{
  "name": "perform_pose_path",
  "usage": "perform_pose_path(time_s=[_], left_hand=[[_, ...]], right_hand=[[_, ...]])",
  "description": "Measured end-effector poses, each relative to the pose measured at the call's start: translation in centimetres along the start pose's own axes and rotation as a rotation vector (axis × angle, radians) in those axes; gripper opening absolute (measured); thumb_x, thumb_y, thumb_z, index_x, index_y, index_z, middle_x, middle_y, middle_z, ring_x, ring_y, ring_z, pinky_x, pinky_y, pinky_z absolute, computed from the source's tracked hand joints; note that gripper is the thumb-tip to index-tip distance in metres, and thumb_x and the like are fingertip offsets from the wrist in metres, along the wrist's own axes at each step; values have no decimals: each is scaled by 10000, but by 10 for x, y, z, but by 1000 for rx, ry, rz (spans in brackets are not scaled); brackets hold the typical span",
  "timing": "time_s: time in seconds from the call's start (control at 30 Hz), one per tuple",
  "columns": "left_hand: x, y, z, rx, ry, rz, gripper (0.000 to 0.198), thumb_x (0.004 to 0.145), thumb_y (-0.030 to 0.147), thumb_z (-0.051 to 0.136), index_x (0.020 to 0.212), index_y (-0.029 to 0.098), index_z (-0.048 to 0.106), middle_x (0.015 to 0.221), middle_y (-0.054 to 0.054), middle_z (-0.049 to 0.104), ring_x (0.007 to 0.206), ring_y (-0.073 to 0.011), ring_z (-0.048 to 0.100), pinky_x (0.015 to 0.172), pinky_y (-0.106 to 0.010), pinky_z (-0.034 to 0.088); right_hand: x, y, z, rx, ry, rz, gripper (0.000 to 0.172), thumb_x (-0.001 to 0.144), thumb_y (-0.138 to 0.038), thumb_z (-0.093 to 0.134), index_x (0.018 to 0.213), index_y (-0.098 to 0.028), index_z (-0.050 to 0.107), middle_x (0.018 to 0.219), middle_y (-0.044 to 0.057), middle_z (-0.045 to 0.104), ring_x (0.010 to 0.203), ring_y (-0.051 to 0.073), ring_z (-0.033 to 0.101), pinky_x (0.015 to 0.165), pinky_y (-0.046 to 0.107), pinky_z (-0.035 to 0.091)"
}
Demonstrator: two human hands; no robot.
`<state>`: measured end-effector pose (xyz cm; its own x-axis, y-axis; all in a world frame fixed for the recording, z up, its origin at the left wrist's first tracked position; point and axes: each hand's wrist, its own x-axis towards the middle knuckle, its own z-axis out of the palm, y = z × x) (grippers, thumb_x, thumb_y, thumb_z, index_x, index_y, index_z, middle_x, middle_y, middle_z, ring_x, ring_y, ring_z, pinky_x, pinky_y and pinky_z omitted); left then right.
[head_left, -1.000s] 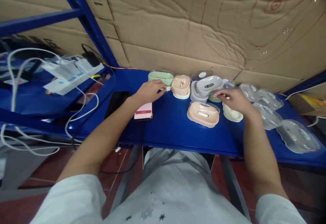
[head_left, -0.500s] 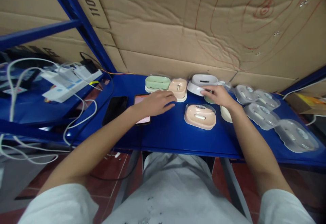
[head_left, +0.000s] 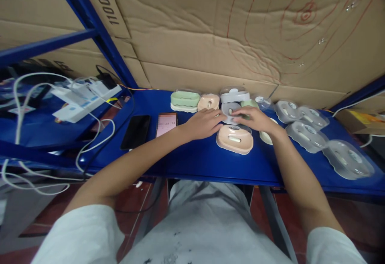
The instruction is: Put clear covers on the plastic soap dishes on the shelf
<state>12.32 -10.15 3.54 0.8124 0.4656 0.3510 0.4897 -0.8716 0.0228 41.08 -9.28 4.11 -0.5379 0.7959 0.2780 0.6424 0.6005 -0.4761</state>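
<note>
One cardboard sheet (head_left: 180,23): upright behind the peach dish (head_left: 234,139).
Blue table (head_left: 186,160): beneath the peach dish.
Right hand (head_left: 253,117): beyond the peach dish, slightly right; fingers bent toward the gray dish (head_left: 230,107), touching or gripping, impossible to tell.
Left hand (head_left: 207,123): left of the peach dish; fingers loosely curved by the gray dish, grip unclear.
Gray dish: just behind the peach dish, between both hands' fingertips.

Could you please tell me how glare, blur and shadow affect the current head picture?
In the head view, pale highlights cross the clear lid at far right; in the head view, the left hand and right hand look slightly soft and the shirt print is blurred; in the head view, the floor beneath the table darkens toward the right.
</note>
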Motion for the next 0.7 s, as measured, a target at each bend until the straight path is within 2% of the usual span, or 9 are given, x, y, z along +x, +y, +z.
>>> perform_pose_path(time_s=[0.07, 0.17, 0.23, 0.4, 0.5, 0.6, 0.7], left_hand=[[4, 0, 2, 2, 15, -5, 325, 1114, 294, 464, 1352, 186, 657, 1326, -143, 714, 1230, -307, 692, 1038, -459, 525], [4, 3, 3, -25, 13, 6, 339, 1128, 335, 444, 1330, 184, 670, 1291, -134, 731, 1215, -300, 698, 1040, -446, 519], [4, 4, 4, -50, 4, 16, 363, 1141, 363, 418, 1316, 181, 679, 1282, -128, 739, 1206, -292, 703, 1045, -437, 514], [5, 4, 1, -98, 1, 11, 374, 1149, 351, 384, 1276, 205, 704, 1246, -104, 761, 1189, -268, 709, 1047, -421, 502], [5, 4, -1, -100, -2, 6, 390, 1152, 362, 373, 1253, 203, 715, 1235, -103, 764, 1184, -268, 709, 1048, -423, 501], [8, 2, 1, -104, -13, 17, 419, 1157, 365, 355, 1242, 177, 719, 1248, -121, 762, 1187, -282, 706, 1057, -442, 502], [16, -2, 5, -151, -30, 46, 430, 1157, 373, 359, 1297, 162, 706, 1343, -143, 729, 1244, -287, 686, 1088, -449, 493]], right_hand=[[0, 2, 6, -50, -15, 0, 378, 963, -587, 677, 1167, -302, 817, 1239, 58, 811, 1178, 318, 740, 1065, 490, 536], [1, 5, 12, -56, -6, 57, 368, 1043, -528, 555, 1099, -284, 824, 1091, 53, 837, 1029, 285, 775, 965, 442, 570], [1, 8, 14, -33, 14, 65, 377, 1059, -514, 529, 1108, -279, 819, 1072, 50, 836, 989, 268, 777, 928, 414, 576], [2, 18, 19, -133, -45, 28, 387, 964, -521, 705, 1262, -290, 790, 1303, 78, 791, 1202, 339, 746, 1079, 499, 522], [4, 22, 23, -215, -57, 45, 370, 993, -476, 676, 1291, -281, 775, 1353, 97, 768, 1271, 365, 712, 1112, 548, 486], [8, 18, 23, -250, 10, 52, 381, 1067, -458, 537, 1286, -245, 765, 1309, 123, 783, 1244, 368, 715, 1105, 568, 469], [12, 10, 19, -172, 172, 77, 489, 1101, -537, 413, 1245, -229, 765, 1237, 120, 799, 1143, 338, 738, 1039, 501, 518]])
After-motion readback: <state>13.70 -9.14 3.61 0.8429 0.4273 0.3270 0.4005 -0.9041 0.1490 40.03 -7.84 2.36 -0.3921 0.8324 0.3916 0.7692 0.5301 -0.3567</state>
